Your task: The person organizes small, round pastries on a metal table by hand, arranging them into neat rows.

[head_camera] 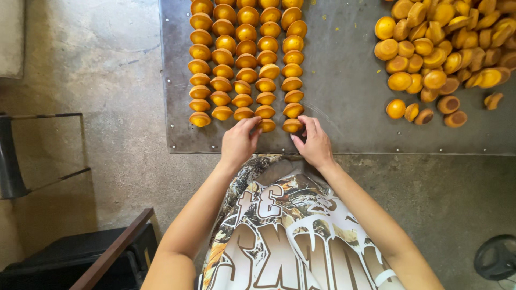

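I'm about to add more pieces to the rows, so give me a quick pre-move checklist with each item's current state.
1. Left hand at the nearest orange-yellow piece of the fourth row: ok, fingertips touch it.
2. Right hand at the nearest orange-yellow piece of the fifth row: ok.
3. Five rows on the grey metal sheet straight: ok.
4. Row ends level: not ok, the first three stop shorter.
5. Loose heap of orange-yellow pieces available: ok.
6. Grip firmness: cannot tell.
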